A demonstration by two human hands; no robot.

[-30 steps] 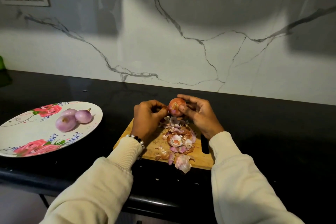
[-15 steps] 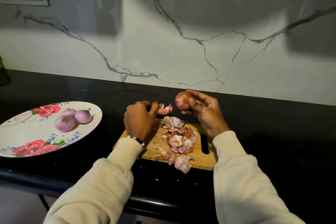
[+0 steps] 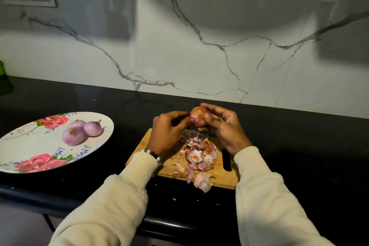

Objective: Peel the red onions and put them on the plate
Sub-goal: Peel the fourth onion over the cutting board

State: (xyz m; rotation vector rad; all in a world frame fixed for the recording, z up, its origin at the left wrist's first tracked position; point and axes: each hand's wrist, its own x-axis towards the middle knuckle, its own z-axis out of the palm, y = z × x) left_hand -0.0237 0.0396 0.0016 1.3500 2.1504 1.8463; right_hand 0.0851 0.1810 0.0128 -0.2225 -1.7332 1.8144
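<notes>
A red onion [image 3: 197, 115] with patches of brown skin is held above the far edge of the wooden cutting board [image 3: 171, 164]. My right hand [image 3: 223, 128] grips it from the right with thumb and curled fingers. My left hand [image 3: 169, 132] pinches at the onion's left side with thumb and fingertips. Three peeled purple onions [image 3: 79, 131] lie together on the floral plate [image 3: 24, 146] at the left.
A heap of onion peels [image 3: 198, 156] covers the middle of the board and spills over its near edge. The board lies on a black counter [image 3: 299, 156] against a marble wall. A green object [image 3: 4, 78] sits at the far left.
Half a second ago my left hand pulled a strip of peel away to the left. That peel has left my fingers, and my left hand is back at the onion.
</notes>
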